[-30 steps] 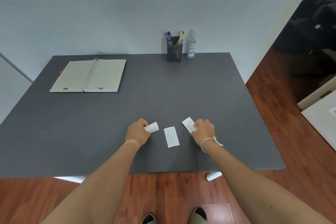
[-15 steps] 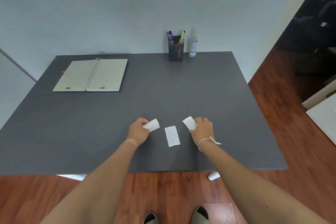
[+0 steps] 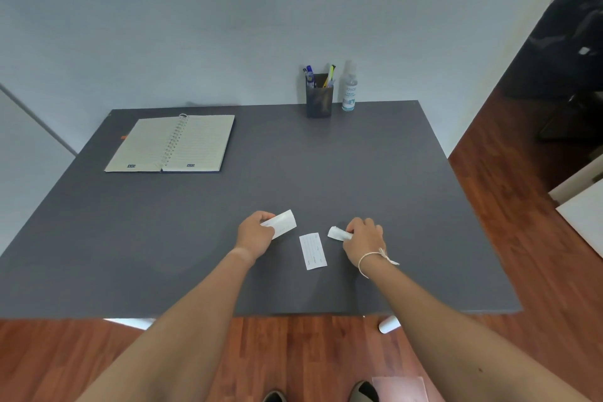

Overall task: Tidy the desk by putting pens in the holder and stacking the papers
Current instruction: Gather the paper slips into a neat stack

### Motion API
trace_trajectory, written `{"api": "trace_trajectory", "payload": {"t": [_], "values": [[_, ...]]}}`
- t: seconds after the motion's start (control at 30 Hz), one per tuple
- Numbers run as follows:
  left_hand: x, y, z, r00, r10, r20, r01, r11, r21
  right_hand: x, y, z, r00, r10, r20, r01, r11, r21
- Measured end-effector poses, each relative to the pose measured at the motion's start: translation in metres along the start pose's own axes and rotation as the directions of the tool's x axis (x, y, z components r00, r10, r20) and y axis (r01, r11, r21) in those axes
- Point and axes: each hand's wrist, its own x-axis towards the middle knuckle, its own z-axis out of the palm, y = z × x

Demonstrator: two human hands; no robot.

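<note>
Three small white paper slips are near the front of the grey desk [image 3: 326, 173]. My left hand [image 3: 254, 233] pinches the left slip [image 3: 282, 222] and holds it slightly off the surface. The middle slip [image 3: 312, 251] lies flat between my hands. My right hand [image 3: 363, 238] grips the right slip [image 3: 337, 233], which curls up at its edge. A dark pen holder [image 3: 319, 100] with several pens [image 3: 310, 75] in it stands at the back edge.
An open spiral notebook [image 3: 173, 143] lies at the back left. A clear spray bottle [image 3: 349, 88] stands right of the holder. Wooden floor lies right of and in front of the desk, with a white desk foot [image 3: 389, 324] below its front edge.
My right hand has picked up its slip, which now curls off the desk. My left hand has raised its slip a little. The middle slip has not moved.
</note>
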Motion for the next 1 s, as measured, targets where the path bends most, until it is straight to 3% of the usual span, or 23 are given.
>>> {"api": "trace_trajectory", "payload": {"t": [0.07,0.17,0.3,0.5,0.67,1.0], "values": [[0.0,0.004,-0.002,1.0,0.001,0.004,-0.001,1.0,-0.022,-0.001,0.001,-0.001,1.0,-0.03,0.008,0.03,0.999,0.015],[0.0,0.009,-0.003,1.0,0.001,0.01,0.0,0.999,-0.049,-0.001,0.002,-0.005,0.999,-0.003,0.05,-0.007,0.981,0.195],[0.002,0.013,-0.004,1.0,0.021,0.014,-0.02,0.997,-0.075,0.001,-0.004,-0.014,0.997,0.03,0.064,-0.055,0.895,0.443],[0.0,0.022,-0.004,0.999,0.038,0.022,-0.034,0.988,-0.15,0.003,-0.024,-0.033,0.999,-0.033,0.023,0.009,0.751,0.661],[-0.001,0.029,-0.003,0.999,0.046,0.027,-0.039,0.98,-0.197,0.003,-0.037,-0.04,0.996,-0.086,0.033,0.041,0.739,0.673],[-0.003,0.039,-0.001,0.973,0.058,0.224,0.011,0.956,-0.294,0.0,-0.049,-0.036,0.985,-0.172,-0.032,0.157,0.786,0.598]]}}
